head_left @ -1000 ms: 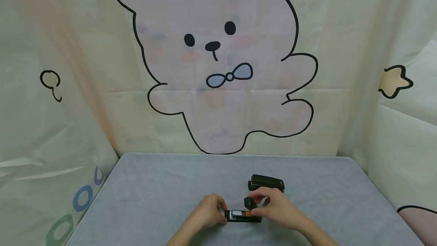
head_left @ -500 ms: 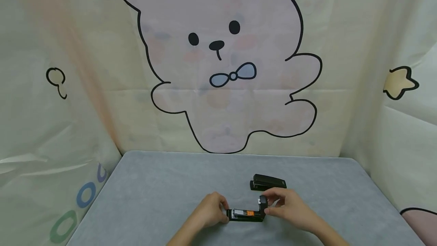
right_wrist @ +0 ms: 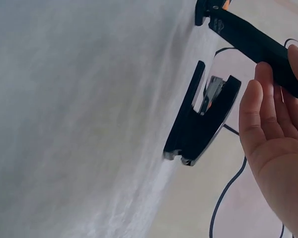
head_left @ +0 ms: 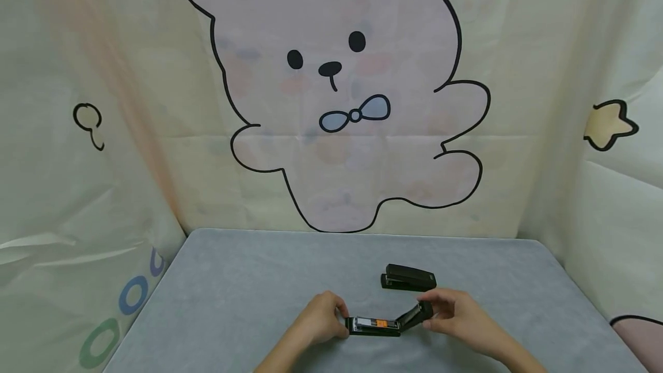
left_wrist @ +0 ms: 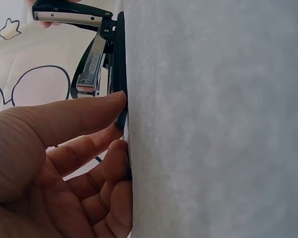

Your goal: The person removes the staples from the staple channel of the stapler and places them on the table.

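A black stapler (head_left: 374, 327) lies on the table in front of me, its top cover (head_left: 412, 316) swung far back to the right so the metal staple channel (left_wrist: 93, 62) shows. My left hand (head_left: 322, 320) pinches the front end of its base between thumb and fingers. At the raised cover's free end, my right hand (head_left: 458, 320) grips it between thumb and fingertips; the right wrist view also shows this cover (right_wrist: 253, 47) in the fingers. Behind the right hand stands a second black stapler (head_left: 408, 277), its cover down over the base, touched by neither hand.
A grey cloth covers the table (head_left: 259, 269). Pale curtains (head_left: 93, 200) with cartoon drawings hang at the back and on both sides.
My right hand has moved right, swinging the stapler's cover up past upright and back to the right. The left hand keeps its hold on the base.
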`<state>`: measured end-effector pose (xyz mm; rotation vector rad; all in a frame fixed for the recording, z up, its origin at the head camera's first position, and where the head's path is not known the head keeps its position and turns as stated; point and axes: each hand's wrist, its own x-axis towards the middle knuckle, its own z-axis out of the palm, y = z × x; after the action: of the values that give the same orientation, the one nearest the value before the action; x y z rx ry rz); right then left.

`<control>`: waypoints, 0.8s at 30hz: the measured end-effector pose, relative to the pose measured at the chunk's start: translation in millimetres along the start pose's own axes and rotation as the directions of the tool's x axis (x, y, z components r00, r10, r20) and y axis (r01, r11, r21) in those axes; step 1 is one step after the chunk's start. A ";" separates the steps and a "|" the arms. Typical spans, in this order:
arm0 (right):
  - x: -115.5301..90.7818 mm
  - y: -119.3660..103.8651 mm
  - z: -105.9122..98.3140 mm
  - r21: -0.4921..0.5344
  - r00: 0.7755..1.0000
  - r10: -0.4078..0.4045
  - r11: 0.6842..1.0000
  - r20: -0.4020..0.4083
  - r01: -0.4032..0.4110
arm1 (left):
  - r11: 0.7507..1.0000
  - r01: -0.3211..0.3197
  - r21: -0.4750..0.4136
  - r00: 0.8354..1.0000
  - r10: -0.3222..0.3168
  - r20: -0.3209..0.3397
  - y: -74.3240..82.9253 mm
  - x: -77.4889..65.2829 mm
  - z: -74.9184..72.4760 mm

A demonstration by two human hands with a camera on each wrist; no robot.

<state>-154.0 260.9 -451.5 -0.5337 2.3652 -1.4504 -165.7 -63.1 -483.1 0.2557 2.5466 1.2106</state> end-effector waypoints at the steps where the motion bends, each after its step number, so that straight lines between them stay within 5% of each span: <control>1: -0.7 0.9 -1.2 -0.013 1.000 0.003 1.000 -0.004 -0.003 | 1.000 0.001 0.000 1.000 -0.001 0.000 0.0 0.3 0.2; 8: -4.3 10.2 -8.2 -0.051 1.000 0.006 0.999 -0.018 -0.007 | 1.000 0.007 -0.004 1.000 -0.007 0.001 -0.1 1.2 0.9; 24: -6.2 39.1 -22.8 -0.082 0.995 0.003 0.997 0.098 0.005 | 1.000 0.017 -0.001 1.000 -0.017 -0.001 2.5 -0.5 -0.1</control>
<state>-164.6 297.8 -476.2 -0.6124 2.3558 -1.3009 -165.2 -61.7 -481.0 0.2325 2.5435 1.2055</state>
